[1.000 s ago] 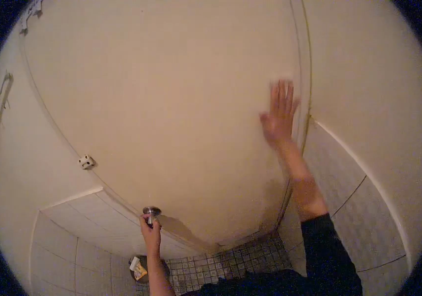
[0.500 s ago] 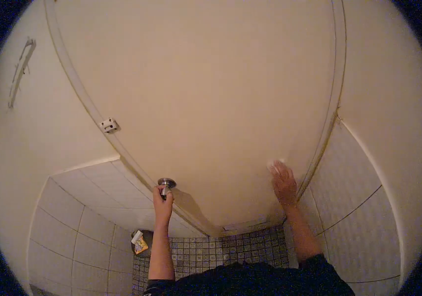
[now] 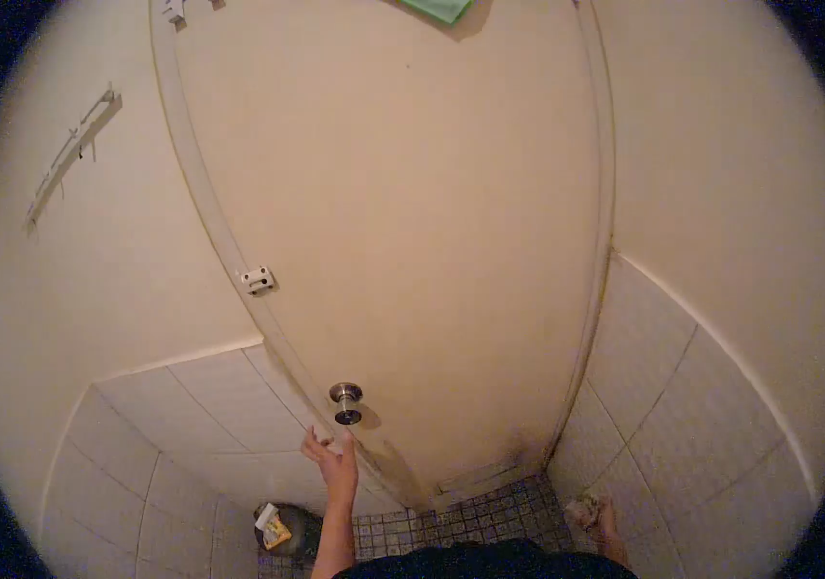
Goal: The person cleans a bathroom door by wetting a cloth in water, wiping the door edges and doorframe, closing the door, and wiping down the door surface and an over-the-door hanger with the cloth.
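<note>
My left hand (image 3: 337, 466) is just below the round metal doorknob (image 3: 346, 403), apart from it, with thumb and fingers spread and nothing between them. The knob sits low on the left side of a cream door (image 3: 412, 232). Down at the lower right, my right hand (image 3: 609, 521) is closed around a crumpled pale wad (image 3: 583, 510), perhaps cloth or tissue; part of the hand is hard to make out. Dark smudges (image 3: 521, 454) mark the door's lower right corner.
A white latch (image 3: 258, 280) is on the door's left edge. A hook rail (image 3: 73, 156) hangs on the left wall. Green cloth (image 3: 441, 8) shows at the top. A dark bin (image 3: 302, 529) holding a yellow-and-white packet stands on the patterned tile floor (image 3: 470, 526). Tiled walls flank the door.
My left hand has let go of the doorknob and opened beneath it. My right hand has come off the door and dropped down to the right with the pale wad. The view has tilted up.
</note>
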Motion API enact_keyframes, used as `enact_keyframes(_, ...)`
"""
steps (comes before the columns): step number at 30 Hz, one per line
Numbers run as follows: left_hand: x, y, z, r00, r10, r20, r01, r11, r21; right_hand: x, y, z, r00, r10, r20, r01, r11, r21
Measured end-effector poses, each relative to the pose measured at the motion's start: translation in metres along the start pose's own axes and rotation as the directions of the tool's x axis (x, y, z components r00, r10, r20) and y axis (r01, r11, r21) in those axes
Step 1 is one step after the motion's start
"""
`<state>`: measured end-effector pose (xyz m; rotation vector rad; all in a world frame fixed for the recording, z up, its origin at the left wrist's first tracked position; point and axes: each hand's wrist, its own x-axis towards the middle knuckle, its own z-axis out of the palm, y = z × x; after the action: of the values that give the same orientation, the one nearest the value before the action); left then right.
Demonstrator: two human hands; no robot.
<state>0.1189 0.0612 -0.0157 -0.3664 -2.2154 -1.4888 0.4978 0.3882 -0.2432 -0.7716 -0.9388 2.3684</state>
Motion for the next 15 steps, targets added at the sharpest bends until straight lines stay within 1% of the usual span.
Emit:
enact_keyframes(1,-0.009,-0.010,-0.004,0.999,0.024,0.029,-0.023,1.000,-0.012,-0.012,-0.002,0.017,0.998,-0.066,0.024,0.063,0.991,0.116)
enact_keyframes(4,-0.042,-0.001,-0.024,0.965,-0.023,0.261,0.036,0.998,-0.045,-0.034,-0.007,0.059,0.997,-0.012,-0.078,0.030,0.973,0.230)
enact_keyframes(6,-0.066,0.006,-0.034,0.892,-0.041,0.449,0.091,0.992,-0.090,-0.047,0.000,0.082,0.997,-0.064,-0.043,0.075,0.930,0.361)
enact_keyframes(7,-0.078,-0.007,-0.032,0.836,0.048,0.547,0.008,0.995,-0.100,-0.054,0.005,0.088,0.996,-0.083,-0.028,0.087,0.902,0.422)
enact_keyframes(8,-0.090,-0.017,-0.032,0.759,0.132,0.638,-0.073,0.990,-0.118,-0.064,0.010,0.094,0.996,-0.086,0.028,0.062,0.876,0.478)
enact_keyframes(9,-0.103,-0.025,-0.033,0.664,0.266,0.699,-0.235,0.961,-0.142,-0.077,0.015,0.099,0.995,-0.091,0.051,0.052,0.857,0.513)
enact_keyframes(10,-0.113,-0.026,-0.034,0.539,0.391,0.746,-0.392,0.900,-0.189,-0.094,0.017,0.111,0.992,-0.106,0.073,0.049,0.835,0.549)
enact_keyframes(11,-0.121,-0.021,-0.036,0.391,0.370,0.843,-0.357,0.905,-0.232,-0.109,0.017,0.121,0.988,-0.123,0.098,0.043,0.811,0.584)
enact_keyframes(12,-0.130,-0.013,-0.041,0.226,0.344,0.911,-0.318,0.911,-0.264,-0.125,0.018,0.127,0.991,-0.105,0.079,0.034,0.789,0.614)
enact_keyframes(13,-0.134,-0.006,-0.045,0.048,0.318,0.947,-0.281,0.914,-0.293,-0.141,0.019,0.133,0.994,-0.094,0.060,0.033,0.763,0.645)
enact_keyframes(15,-0.137,0.004,-0.051,-0.119,0.422,0.899,-0.274,0.856,-0.438,-0.164,0.015,0.142,0.996,-0.088,0.031,0.043,0.730,0.682)
